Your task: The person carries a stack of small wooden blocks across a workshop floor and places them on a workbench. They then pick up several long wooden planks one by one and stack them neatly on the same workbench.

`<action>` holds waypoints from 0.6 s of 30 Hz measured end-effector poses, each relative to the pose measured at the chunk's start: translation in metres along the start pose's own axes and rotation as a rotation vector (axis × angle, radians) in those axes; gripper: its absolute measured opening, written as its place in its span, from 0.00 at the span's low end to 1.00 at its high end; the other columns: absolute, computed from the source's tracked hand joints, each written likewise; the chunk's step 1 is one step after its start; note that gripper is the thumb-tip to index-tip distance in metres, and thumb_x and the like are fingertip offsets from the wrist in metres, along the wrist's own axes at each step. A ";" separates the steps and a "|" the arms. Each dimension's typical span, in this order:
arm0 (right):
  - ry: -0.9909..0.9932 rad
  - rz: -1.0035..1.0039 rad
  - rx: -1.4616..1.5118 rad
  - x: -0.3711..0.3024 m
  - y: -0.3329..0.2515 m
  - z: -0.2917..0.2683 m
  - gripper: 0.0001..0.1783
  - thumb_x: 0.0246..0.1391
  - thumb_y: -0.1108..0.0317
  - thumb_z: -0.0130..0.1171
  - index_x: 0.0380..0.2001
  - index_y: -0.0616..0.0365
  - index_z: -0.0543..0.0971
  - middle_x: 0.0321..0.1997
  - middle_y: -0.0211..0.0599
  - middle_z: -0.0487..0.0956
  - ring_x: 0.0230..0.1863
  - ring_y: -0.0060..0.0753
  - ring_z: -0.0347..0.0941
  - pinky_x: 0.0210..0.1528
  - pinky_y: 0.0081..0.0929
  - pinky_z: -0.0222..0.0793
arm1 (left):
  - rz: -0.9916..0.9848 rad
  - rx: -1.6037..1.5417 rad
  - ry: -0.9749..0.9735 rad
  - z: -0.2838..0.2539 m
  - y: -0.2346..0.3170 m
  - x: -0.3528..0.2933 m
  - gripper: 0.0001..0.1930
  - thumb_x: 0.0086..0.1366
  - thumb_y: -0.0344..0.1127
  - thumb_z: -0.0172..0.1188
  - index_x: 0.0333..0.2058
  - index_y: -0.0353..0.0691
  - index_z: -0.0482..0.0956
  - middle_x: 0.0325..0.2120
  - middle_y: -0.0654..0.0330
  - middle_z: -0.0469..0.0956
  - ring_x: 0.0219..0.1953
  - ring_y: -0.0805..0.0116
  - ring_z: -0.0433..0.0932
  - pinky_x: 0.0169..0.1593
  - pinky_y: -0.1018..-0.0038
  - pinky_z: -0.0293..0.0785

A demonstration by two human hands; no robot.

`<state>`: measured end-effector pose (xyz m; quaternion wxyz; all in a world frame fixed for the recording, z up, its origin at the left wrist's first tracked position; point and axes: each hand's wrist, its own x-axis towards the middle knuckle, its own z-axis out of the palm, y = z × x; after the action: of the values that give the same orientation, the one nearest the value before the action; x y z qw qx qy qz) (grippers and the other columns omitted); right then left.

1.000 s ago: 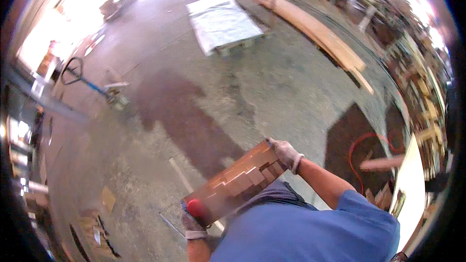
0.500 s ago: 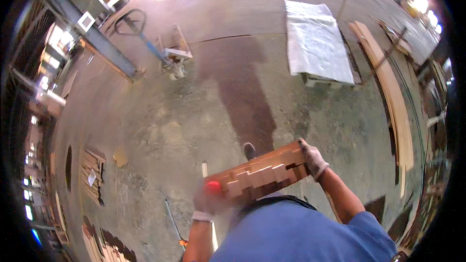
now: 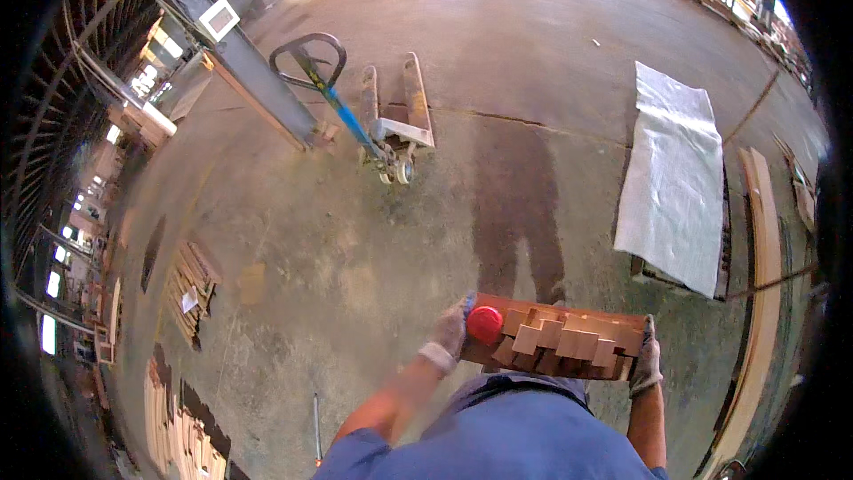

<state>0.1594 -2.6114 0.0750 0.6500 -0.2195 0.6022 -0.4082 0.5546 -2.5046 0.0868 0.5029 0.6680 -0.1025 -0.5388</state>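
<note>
- I see my left hand (image 3: pixel 449 331), in a pale work glove, clamped on the left end of a bundle of short wooden blocks (image 3: pixel 564 344) carried level in front of my chest.
- My right hand (image 3: pixel 646 363), gloved as well, is closed around the bundle's right end, fingers wrapped over its edge.
- The bundle sits between both hands, well above the concrete floor (image 3: pixel 355 258), with the cut ends of the blocks facing up toward me in a stepped, uneven row.
- A round red cap-like piece (image 3: pixel 485 324) rests at the left end of the bundle, just beside my left hand; I cannot tell what it belongs to.
- My blue shirt (image 3: pixel 515 436) fills the lower middle of the view, right under the bundle.
- Ahead on the floor stands a hand pallet truck (image 3: pixel 391 120) with a blue shaft and a black loop handle, well apart from me.
- Beside its handle a grey steel column (image 3: pixel 231 44) leans across the upper left.
- To my right lies a pallet covered by a white sheet (image 3: pixel 675 173), and beyond it long pale planks (image 3: pixel 762 284) run along the floor.
- On my left, a small stack of wooden slats (image 3: pixel 191 289) lies on the floor, with more timber (image 3: pixel 182 431) heaped near the lower left edge.
- A dark, damp-looking patch (image 3: pixel 520 204) stretches across the floor ahead of the bundle.
</note>
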 end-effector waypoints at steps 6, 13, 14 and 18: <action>-0.152 -0.043 -0.067 0.174 -0.070 0.038 0.34 0.71 0.36 0.54 0.52 0.61 0.83 0.49 0.41 0.86 0.48 0.39 0.84 0.50 0.42 0.83 | -0.023 -0.035 0.146 0.064 0.057 0.122 0.28 0.74 0.59 0.60 0.49 0.37 0.87 0.43 0.60 0.85 0.42 0.68 0.82 0.49 0.69 0.79; -0.352 0.029 -0.171 0.331 -0.213 0.151 0.38 0.69 0.33 0.55 0.51 0.63 0.83 0.47 0.39 0.85 0.43 0.39 0.83 0.45 0.42 0.82 | 0.231 -0.104 0.220 0.133 0.138 0.229 0.24 0.77 0.55 0.58 0.48 0.37 0.87 0.41 0.62 0.85 0.42 0.72 0.82 0.48 0.70 0.78; -0.330 0.042 -0.196 0.333 -0.239 0.175 0.38 0.69 0.33 0.55 0.51 0.62 0.83 0.46 0.39 0.85 0.42 0.39 0.83 0.44 0.42 0.82 | 0.335 0.002 0.282 0.146 0.153 0.242 0.24 0.78 0.54 0.58 0.49 0.37 0.87 0.41 0.62 0.85 0.43 0.72 0.82 0.48 0.70 0.78; -0.325 0.022 -0.272 0.424 -0.289 0.234 0.37 0.68 0.33 0.56 0.49 0.62 0.84 0.44 0.38 0.86 0.39 0.37 0.83 0.39 0.39 0.83 | 0.531 0.379 0.415 0.175 0.195 0.308 0.25 0.79 0.53 0.55 0.52 0.35 0.85 0.42 0.60 0.86 0.44 0.69 0.83 0.51 0.69 0.78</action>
<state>0.2829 -3.1613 0.0851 0.7073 -0.3615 0.5416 -0.2752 0.6121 -2.9048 0.0648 0.5027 0.7940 -0.2659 -0.2147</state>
